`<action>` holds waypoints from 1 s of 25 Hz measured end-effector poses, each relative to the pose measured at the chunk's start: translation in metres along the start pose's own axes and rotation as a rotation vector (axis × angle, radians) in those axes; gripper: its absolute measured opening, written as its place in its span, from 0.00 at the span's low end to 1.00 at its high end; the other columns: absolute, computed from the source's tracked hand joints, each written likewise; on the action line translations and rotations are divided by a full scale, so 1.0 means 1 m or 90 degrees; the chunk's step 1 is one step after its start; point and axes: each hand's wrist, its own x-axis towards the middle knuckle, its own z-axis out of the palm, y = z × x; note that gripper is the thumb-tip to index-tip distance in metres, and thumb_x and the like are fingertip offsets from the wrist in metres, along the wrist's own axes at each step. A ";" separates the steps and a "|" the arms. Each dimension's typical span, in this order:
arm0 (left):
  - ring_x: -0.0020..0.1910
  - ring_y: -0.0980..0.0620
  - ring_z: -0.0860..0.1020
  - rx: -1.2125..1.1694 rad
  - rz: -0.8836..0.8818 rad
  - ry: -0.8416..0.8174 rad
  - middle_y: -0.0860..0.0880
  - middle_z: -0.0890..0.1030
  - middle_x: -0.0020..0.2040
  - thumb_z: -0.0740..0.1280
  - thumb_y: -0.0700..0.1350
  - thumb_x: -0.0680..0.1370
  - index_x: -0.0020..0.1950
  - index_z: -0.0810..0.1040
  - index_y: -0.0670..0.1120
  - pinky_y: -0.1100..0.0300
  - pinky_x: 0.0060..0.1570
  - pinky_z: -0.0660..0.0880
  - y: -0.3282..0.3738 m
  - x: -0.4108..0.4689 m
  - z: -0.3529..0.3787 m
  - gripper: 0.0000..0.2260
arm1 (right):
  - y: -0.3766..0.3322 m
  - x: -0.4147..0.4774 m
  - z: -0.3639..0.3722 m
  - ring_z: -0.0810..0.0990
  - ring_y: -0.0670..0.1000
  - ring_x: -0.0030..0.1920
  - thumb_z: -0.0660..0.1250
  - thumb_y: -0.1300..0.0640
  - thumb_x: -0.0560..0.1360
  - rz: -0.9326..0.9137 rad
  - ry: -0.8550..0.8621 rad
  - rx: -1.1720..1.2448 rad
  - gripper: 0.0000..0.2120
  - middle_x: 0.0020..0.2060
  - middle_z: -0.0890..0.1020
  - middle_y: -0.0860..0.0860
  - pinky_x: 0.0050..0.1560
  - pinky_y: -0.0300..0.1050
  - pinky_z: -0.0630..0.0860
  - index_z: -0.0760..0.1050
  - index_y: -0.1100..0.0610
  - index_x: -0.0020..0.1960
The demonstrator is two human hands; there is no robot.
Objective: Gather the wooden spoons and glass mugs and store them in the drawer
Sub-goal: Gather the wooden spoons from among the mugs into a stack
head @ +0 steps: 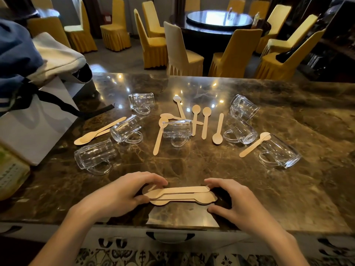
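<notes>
Curled fingers of the left hand point(123, 194) and right hand point(240, 202) pinch the two ends of a small stack of wooden spoons point(180, 193) at the near edge of the marble counter point(192, 164). Farther out, seven glass mugs point(176, 129) lie on their sides among loose spoons point(206, 122). A drawer handle point(170, 237) shows below the counter edge.

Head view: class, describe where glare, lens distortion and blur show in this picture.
Head view: lamp reflections glare as bright spots on the marble counter, and white sheen washes out the round table; head view: the wide lens tilts the yellow chairs outward; head view: the counter's right end looks smeared, while the stacked wooden spoons between the left hand and right hand are sharp.
</notes>
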 end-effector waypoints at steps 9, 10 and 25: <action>0.60 0.73 0.65 -0.029 0.004 -0.041 0.71 0.70 0.59 0.71 0.48 0.73 0.62 0.69 0.66 0.73 0.60 0.64 -0.004 0.001 -0.003 0.22 | -0.008 0.010 -0.011 0.73 0.34 0.55 0.68 0.35 0.66 0.008 -0.012 -0.013 0.25 0.53 0.76 0.32 0.56 0.35 0.73 0.71 0.38 0.61; 0.59 0.72 0.67 -0.062 -0.006 -0.028 0.69 0.71 0.59 0.70 0.50 0.73 0.61 0.70 0.65 0.72 0.59 0.66 -0.006 0.002 -0.006 0.20 | -0.008 0.013 -0.015 0.74 0.35 0.53 0.67 0.35 0.65 0.021 0.007 -0.018 0.25 0.52 0.77 0.34 0.55 0.36 0.74 0.72 0.39 0.61; 0.52 0.46 0.76 0.129 -0.358 0.222 0.47 0.77 0.53 0.66 0.61 0.72 0.58 0.73 0.47 0.52 0.48 0.73 -0.026 0.116 -0.029 0.23 | 0.004 0.148 -0.054 0.78 0.61 0.54 0.66 0.47 0.74 0.264 0.184 -0.249 0.18 0.53 0.81 0.57 0.47 0.51 0.74 0.76 0.56 0.58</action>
